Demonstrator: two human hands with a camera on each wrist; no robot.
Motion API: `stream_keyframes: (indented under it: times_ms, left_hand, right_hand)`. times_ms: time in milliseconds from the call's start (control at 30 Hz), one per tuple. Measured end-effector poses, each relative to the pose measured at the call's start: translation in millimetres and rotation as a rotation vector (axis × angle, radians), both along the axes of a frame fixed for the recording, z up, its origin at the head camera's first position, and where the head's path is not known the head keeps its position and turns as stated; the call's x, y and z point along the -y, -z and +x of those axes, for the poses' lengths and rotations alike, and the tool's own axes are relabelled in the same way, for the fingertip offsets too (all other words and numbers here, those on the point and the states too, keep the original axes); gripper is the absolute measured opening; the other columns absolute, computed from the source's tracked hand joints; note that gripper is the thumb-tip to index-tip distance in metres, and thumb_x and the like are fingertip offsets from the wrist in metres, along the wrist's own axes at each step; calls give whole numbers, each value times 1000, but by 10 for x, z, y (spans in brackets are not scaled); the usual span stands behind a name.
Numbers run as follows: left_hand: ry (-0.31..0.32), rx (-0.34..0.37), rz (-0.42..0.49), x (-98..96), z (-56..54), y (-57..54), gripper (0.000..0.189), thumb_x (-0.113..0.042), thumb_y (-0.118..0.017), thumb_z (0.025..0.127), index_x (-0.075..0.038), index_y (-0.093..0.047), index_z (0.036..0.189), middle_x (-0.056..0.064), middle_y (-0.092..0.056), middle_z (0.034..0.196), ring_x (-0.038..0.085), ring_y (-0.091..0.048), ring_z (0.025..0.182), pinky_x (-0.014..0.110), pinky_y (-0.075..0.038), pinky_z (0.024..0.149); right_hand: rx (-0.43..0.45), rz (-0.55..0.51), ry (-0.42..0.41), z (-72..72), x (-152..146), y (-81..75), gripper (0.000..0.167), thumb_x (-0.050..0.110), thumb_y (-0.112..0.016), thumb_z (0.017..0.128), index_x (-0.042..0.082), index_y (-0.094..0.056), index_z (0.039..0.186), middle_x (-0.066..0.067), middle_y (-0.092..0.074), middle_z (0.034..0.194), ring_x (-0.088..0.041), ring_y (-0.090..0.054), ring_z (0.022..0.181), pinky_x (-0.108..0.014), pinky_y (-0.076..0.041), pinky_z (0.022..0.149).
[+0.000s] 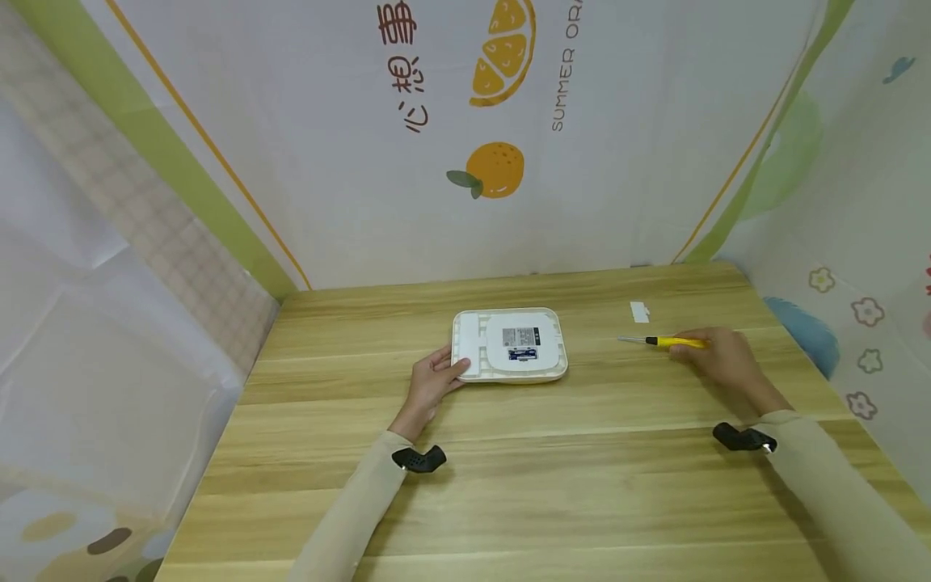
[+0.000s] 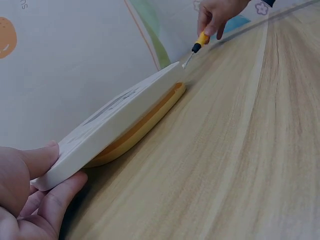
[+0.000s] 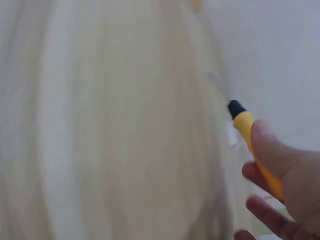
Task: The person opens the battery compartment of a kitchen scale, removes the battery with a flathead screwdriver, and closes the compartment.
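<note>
A flat white device (image 1: 527, 345) with rounded corners lies with its underside up, a grey label and an uncovered battery slot (image 1: 522, 354) holding blue batteries in its middle. In the left wrist view, a yellow-orange part (image 2: 142, 125) shows beneath its white body. At the device's left end, my left hand (image 1: 431, 380) grips the edge, thumb on top and fingers below, tilting that end up. My right hand (image 1: 720, 356) holds a screwdriver (image 1: 680, 342) by its yellow handle, well to the right of the device. The metal shaft points left, toward the device.
A small white battery cover (image 1: 640, 312) with a tab lies on the wooden table (image 1: 538, 477), behind the screwdriver. Behind the table hangs a white cloth (image 1: 596, 210) with orange prints. More patterned cloth (image 1: 858, 267) borders the right side.
</note>
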State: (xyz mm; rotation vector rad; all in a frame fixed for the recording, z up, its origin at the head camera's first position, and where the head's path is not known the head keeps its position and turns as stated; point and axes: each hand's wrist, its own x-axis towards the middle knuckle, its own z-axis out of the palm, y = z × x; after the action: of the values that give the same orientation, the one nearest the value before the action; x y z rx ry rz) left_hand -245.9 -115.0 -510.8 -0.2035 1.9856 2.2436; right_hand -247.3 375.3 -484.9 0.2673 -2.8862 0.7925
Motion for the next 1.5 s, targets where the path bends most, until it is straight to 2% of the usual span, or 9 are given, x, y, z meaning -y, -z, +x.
stream_keyframes:
  times_ms: [100, 267, 400, 500, 700, 1033, 1233, 1400, 1500]
  left_hand:
    - [-8, -5, 4, 8, -2, -9, 55, -2, -71, 96, 6, -50, 146, 28, -66, 124, 16, -72, 88, 26, -63, 75]
    - [-17, -9, 0, 17, -10, -14, 55, -2, -72, 95, 5, -51, 146, 29, -66, 125, 18, -73, 90, 28, -64, 77]
    - [-16, -12, -2, 14, -19, -13, 55, -2, -72, 95, 5, -51, 146, 29, -65, 125, 19, -73, 92, 29, -64, 79]
    - [-17, -13, -2, 9, -26, -15, 55, -2, -72, 95, 5, -51, 146, 29, -66, 124, 18, -73, 91, 28, -64, 79]
    - [-4, -25, 7, 18, -25, -37, 56, -2, -71, 96, 6, -49, 146, 30, -65, 124, 17, -72, 90, 27, -63, 78]
    - [9, -32, 15, 38, -21, 4, 56, -2, -71, 96, 6, -49, 147, 30, -66, 123, 16, -72, 89, 26, -63, 77]
    - [8, -41, 25, 34, -4, 14, 54, -1, -70, 96, 7, -50, 146, 28, -68, 119, 15, -73, 87, 26, -64, 76]
    - [11, -38, 36, 23, -1, 21, 54, 0, -71, 96, 6, -50, 146, 27, -69, 119, 13, -72, 85, 25, -63, 75]
    - [17, -36, 35, 18, 1, 28, 55, -2, -71, 96, 6, -50, 146, 27, -68, 120, 13, -72, 86, 25, -63, 75]
  right_hand:
    - [48, -130, 39, 3, 12, -80, 44, 39, -72, 97, -1, -75, 117, -27, -71, 113, -22, -59, 83, -27, -51, 64]
    - [94, -446, 64, 34, 130, -199, 38, 36, -73, 97, 3, -73, 117, -2, -74, 105, -10, -66, 84, -21, -60, 69]
    - [69, -835, -4, 49, 307, -306, 20, 17, -71, 98, 3, -71, 112, 9, -76, 98, -8, -74, 87, -26, -62, 78]
    - [7, -984, -116, 63, 485, -416, 19, 6, -65, 100, -6, -62, 114, 3, -77, 105, -10, -75, 91, -27, -61, 81]
    - [-116, -924, -211, 99, 930, -635, 16, 1, -61, 101, -5, -55, 115, 0, -76, 107, -8, -74, 97, -26, -60, 82]
    - [-239, -515, -96, 58, 1592, -709, 29, 23, -70, 100, -4, -69, 111, -19, -75, 101, 3, -69, 83, -13, -59, 69]
    - [-195, -587, -83, -40, 1822, -531, 34, 20, -70, 99, -9, -64, 116, -23, -74, 106, -3, -70, 87, -17, -60, 74]
    - [-150, -683, -66, -63, 1919, -412, 38, 15, -70, 99, -15, -56, 119, -28, -71, 109, -28, -74, 94, -29, -63, 77]
    - [-139, -688, -59, -54, 1954, -369, 36, 14, -68, 100, -15, -56, 116, -29, -71, 109, -38, -73, 96, -27, -63, 76]
